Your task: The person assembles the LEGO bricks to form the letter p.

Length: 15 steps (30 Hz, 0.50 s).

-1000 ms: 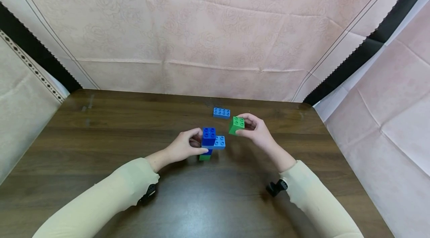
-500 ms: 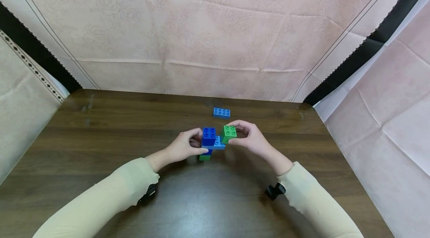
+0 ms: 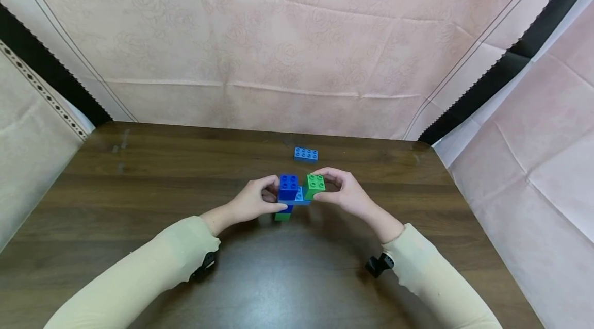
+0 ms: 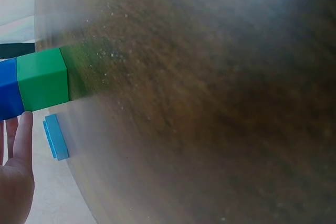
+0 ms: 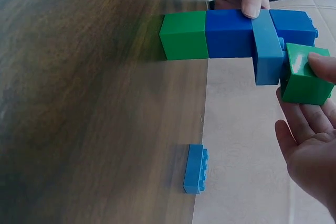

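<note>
A stack of toy building bricks stands upright on the table. In the right wrist view its green bottom brick (image 5: 184,36) carries a dark blue brick (image 5: 229,33), then a flat light blue brick (image 5: 268,56) jutting to one side. Another dark blue brick (image 3: 288,183) tops the stack. My left hand (image 3: 252,200) grips the stack from the left, thumb at the joint between the lower dark blue and light blue bricks. Between thumb and fingers, my right hand (image 3: 343,190) pinches a green brick (image 3: 314,185), slightly tilted, right at the studs of the jutting light blue end.
A loose light blue brick (image 3: 306,154) lies near the back edge of the wooden table (image 3: 176,164), behind the stack. Pale patterned cloth (image 3: 278,50) hangs beyond that edge. Black wrist devices sit at both sleeves.
My right hand has brought the green brick leftward and toward me, from beside the loose light blue brick to over the stack's jutting end. My left hand has stayed on the stack.
</note>
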{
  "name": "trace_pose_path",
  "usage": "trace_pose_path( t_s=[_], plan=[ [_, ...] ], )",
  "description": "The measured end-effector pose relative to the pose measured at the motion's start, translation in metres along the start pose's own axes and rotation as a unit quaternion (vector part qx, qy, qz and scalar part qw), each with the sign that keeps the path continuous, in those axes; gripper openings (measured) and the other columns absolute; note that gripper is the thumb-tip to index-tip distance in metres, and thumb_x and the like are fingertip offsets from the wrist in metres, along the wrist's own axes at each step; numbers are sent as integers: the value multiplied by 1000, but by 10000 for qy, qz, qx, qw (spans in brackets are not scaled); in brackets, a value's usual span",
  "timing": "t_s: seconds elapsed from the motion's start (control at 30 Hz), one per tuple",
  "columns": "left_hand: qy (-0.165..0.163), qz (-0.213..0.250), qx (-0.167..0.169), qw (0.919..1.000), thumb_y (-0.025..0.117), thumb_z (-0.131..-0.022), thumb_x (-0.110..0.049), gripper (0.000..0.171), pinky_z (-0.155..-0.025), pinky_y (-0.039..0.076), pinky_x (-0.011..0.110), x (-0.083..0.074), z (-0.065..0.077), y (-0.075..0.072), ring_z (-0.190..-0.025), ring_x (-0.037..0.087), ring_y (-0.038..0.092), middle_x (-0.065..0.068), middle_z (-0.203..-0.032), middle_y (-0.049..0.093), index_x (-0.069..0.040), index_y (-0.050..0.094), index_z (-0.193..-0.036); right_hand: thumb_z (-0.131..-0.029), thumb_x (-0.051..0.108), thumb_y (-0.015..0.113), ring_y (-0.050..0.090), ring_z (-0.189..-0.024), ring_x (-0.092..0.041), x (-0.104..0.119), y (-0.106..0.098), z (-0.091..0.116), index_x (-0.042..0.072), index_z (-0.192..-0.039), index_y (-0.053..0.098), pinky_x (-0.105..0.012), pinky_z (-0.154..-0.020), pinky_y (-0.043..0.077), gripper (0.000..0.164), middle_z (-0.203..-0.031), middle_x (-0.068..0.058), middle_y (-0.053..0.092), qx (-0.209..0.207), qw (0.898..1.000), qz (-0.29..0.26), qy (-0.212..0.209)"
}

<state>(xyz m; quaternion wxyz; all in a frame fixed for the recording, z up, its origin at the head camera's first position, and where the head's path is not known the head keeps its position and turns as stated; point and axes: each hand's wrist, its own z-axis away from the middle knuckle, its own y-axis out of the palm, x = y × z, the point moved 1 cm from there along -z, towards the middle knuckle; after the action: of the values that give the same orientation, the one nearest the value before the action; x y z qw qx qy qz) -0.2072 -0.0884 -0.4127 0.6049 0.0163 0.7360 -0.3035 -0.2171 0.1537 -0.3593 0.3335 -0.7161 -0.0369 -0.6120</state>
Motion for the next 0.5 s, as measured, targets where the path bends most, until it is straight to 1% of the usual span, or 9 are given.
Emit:
trace_pose_path(
  t_s=[0.13, 0.3, 0.5],
  plan=[
    [38, 24, 22, 10000, 73, -81, -15, 28, -82, 55, 31, 0, 0, 0, -95, 22, 59, 11, -100, 60, -9, 51, -97, -82, 11, 71, 58, -105, -29, 0, 0, 0, 7, -118, 59, -40, -89, 50, 39, -113, -13, 64, -8, 9998, 172, -52],
    [14, 73, 47, 10000, 73, -82, -16, 28, -83, 55, 32, 0, -1, -1, -97, 22, 60, 11, -102, 59, -9, 51, -98, -82, 13, 72, 58, -104, -27, 2, -1, -1, 10, -117, 61, -39, -88, 51, 37, -113, -8, 64, -3, 9990, 438, 2],
    [-33, 92, 44, 9999, 72, -82, -16, 28, -84, 55, 34, 0, 0, 0, -98, 23, 59, 11, -103, 59, -9, 52, -99, -81, 13, 72, 56, -106, -30, 3, 0, -1, 10, -117, 61, -52, -91, 48, 38, -113, -9, 64, 68, 9986, 517, -13]
  ],
)
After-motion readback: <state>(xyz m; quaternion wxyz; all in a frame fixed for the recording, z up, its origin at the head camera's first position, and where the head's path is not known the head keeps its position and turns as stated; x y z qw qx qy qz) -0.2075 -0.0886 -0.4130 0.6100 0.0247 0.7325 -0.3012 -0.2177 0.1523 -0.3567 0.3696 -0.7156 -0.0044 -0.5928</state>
